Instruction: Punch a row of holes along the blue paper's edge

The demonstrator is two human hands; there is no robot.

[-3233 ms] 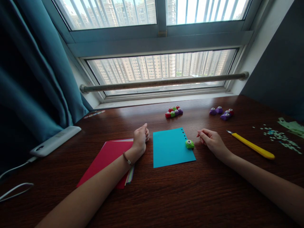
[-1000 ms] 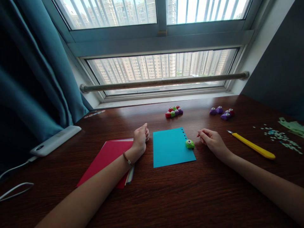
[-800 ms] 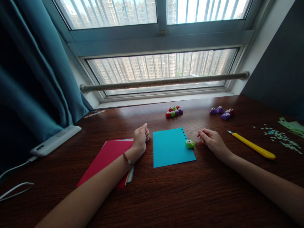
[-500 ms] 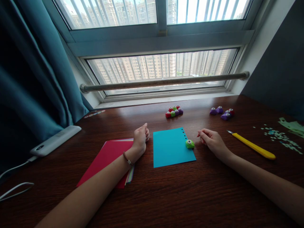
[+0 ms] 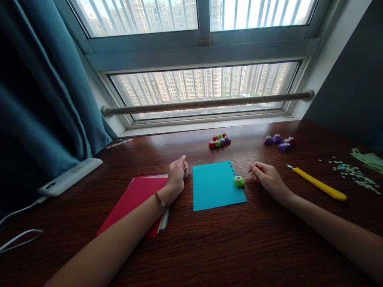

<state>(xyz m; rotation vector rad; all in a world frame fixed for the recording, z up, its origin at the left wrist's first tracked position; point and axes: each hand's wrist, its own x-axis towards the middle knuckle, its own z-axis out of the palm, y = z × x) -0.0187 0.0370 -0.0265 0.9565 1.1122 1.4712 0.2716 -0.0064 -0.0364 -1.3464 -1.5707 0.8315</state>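
Green punch (image 5: 239, 181) sits on the right edge of the blue sheet (image 5: 216, 186), straddling that edge just below a short row of punched holes; sheet lies flat on the wooden table (image 5: 209, 247).

Head view: right hand (image 5: 267, 177) rests on the table just beside the punch, apart from it, fingers curled loosely inward and holding nothing. Left hand (image 5: 176, 174) lies in a loose fist, empty, at the sheet's left edge, its wrist over a stack of red and coloured paper (image 5: 140, 199).

Noted nearby: yellow craft knife (image 5: 318, 184) to the right, paper scraps (image 5: 350, 171) beyond it, two clusters of small punches (image 5: 219, 140) near the window.

Judgement: for clean work, the left hand should pin the sheet flat while the right presses the punch straight down, spacing it evenly along the existing row and keeping the edge fully seated in the slot.
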